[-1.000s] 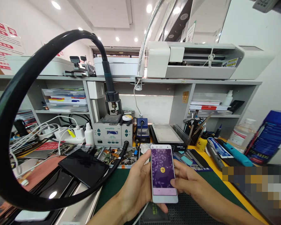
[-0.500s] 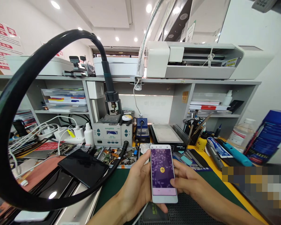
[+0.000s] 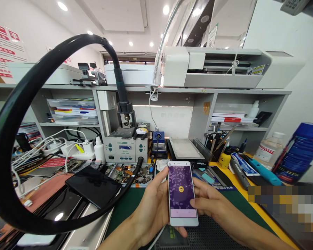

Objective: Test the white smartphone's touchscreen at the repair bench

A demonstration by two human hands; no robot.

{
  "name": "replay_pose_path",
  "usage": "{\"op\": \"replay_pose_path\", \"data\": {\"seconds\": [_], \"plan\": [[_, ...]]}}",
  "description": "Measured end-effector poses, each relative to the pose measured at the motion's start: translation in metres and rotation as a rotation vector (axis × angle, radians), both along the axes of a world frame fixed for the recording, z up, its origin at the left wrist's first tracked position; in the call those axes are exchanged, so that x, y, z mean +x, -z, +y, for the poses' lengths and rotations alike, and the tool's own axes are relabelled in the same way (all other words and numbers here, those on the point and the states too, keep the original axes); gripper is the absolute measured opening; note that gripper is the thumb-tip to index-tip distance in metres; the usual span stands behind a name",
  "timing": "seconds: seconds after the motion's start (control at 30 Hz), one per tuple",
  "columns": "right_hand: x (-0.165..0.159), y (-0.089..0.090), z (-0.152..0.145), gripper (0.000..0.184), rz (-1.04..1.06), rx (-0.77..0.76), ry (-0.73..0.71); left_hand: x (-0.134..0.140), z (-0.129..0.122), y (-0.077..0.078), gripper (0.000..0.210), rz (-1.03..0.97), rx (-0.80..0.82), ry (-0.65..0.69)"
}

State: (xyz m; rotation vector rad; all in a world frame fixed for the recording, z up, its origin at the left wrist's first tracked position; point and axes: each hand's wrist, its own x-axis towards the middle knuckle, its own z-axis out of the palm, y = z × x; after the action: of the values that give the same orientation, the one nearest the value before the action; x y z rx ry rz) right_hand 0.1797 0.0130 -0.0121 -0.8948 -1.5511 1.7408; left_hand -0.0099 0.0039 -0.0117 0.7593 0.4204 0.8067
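Note:
A white smartphone (image 3: 182, 193) with a lit purple screen and a small yellow icon is held upright above the green mat (image 3: 130, 205). My left hand (image 3: 151, 211) wraps around its left edge and back, thumb along the side. My right hand (image 3: 210, 201) grips the right edge, fingers behind the phone. A white cable (image 3: 156, 238) runs down from the phone's lower end.
A thick black hose (image 3: 23, 104) loops from the rework station (image 3: 125, 147) across the left. A black tablet (image 3: 94, 185), a parts tray (image 3: 125, 172), a heating plate (image 3: 185, 147), a tool cup (image 3: 215, 140), a bottle (image 3: 267, 149) and a blue box (image 3: 299, 152) surround the mat.

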Motion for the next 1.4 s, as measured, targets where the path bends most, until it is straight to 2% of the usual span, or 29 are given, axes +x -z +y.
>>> {"op": "replay_pose_path", "data": {"seconds": [0.33,1.1,1.4], "plan": [[-0.0007,-0.0009,0.0011,0.055,0.011,0.009,-0.016,0.0000,0.0010,0.0026,0.068,-0.022,0.016,0.017],[-0.0005,-0.0015,0.0020,0.044,-0.008,-0.003,0.002,0.0014,-0.0005,-0.0005,0.068,-0.006,0.008,0.012],[-0.0010,-0.0025,0.0010,0.055,-0.031,0.012,-0.009,0.0012,-0.0002,0.0010,0.068,0.001,0.004,0.005]]}}
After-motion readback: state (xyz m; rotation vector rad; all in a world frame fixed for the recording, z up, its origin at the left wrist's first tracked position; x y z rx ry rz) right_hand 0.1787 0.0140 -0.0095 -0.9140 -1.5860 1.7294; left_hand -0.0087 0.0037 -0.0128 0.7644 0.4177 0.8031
